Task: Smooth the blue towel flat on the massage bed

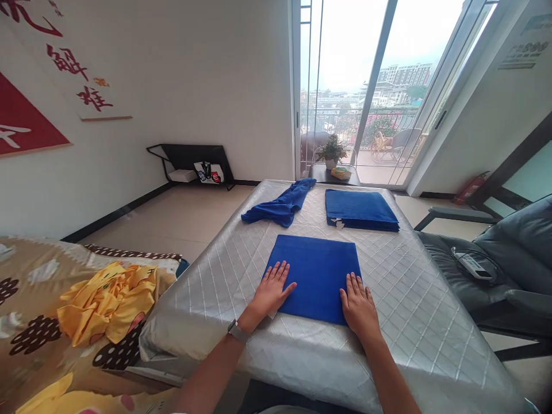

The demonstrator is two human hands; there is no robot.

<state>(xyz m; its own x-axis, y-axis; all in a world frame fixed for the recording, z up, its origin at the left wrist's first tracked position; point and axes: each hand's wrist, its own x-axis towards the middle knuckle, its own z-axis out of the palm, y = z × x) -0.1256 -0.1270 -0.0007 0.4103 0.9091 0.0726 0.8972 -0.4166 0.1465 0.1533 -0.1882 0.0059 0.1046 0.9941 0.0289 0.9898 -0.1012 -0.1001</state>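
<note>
A flat, square-cornered royal-blue cloth [317, 267] lies directly under and between the person's fingers. The left hand [272, 288] rests palm-down across its left edge, fingers close together and thumb stretched inward; the right hand [359, 302] lies on its near right corner, fingers straight and slightly parted. Neither hand grips anything. Smoothing probably goes best with light, even pressure from flat fingers, stroking outward so the edges stay square and no layer drags. Beneath the fingers spreads a silver, diamond-quilted table cover [414, 310]. Beyond the left fingertips sits a crumpled royal-blue cloth [282, 207]; beyond the right ones, a neat stack of folded blue cloths [361, 208]. Well left of the left fingers lies a rumpled yellow fabric bundle [112, 302].
</note>
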